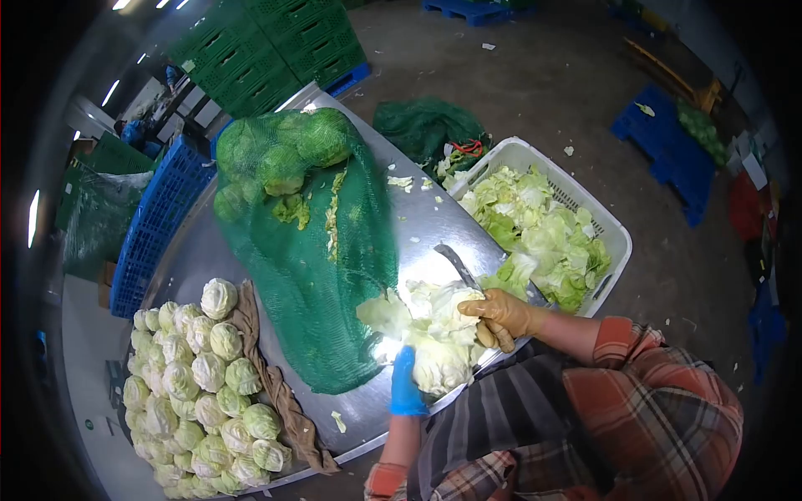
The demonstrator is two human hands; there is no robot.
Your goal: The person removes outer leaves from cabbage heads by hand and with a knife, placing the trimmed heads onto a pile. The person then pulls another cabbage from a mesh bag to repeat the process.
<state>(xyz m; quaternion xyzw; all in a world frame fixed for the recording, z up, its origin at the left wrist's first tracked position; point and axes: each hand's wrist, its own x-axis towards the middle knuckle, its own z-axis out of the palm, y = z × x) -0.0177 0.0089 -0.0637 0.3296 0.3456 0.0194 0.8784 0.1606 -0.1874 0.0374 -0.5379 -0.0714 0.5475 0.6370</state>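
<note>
A pale cabbage point(439, 359) with loosened outer leaves is between my hands at the near edge of the metal table point(413, 242). My left hand point(407, 382), in a blue glove, lies against its left side, and most of its fingers are hidden. On the right, my right hand point(499, 317), in a tan glove, has its fingers closed around a knife point(457, 265) by the leaves; the blade points up and away. Just left of the cabbage, a green mesh sack point(313, 284) holds several green cabbages point(322, 140) at its far end.
Trimmed cabbages point(196, 376) are piled at the left, beside a brown cloth point(280, 388). A white crate point(616, 250) of loose leaves point(543, 234) stands right of the table. Green crates point(271, 50) are stacked behind, with a blue pallet point(159, 225) at the left.
</note>
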